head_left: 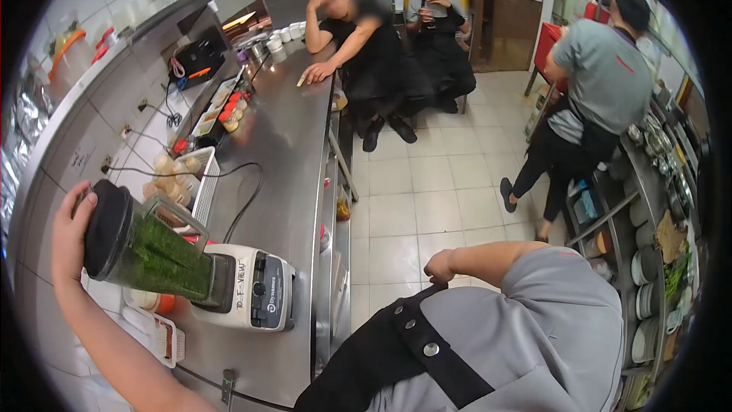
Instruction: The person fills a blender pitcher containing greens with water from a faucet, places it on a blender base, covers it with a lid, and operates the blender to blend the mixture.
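My left hand (74, 233) rests against the black lid (109, 229) of a blender jar, with its fingers curled over the lid's edge. The clear jar (171, 255) holds a chopped green mixture and sits on a white blender base (255, 288) with a dark control panel. Out to the right, over the floor, my right hand (440, 265) is closed near the black apron strap; whether anything is inside it is hidden.
A steel counter (274, 137) carries a white basket (200, 183) of containers, small jars and a black cable. Two people (374, 53) sit at its far end. Another person (602, 76) stands at the right by shelves (637, 336) of dishes.
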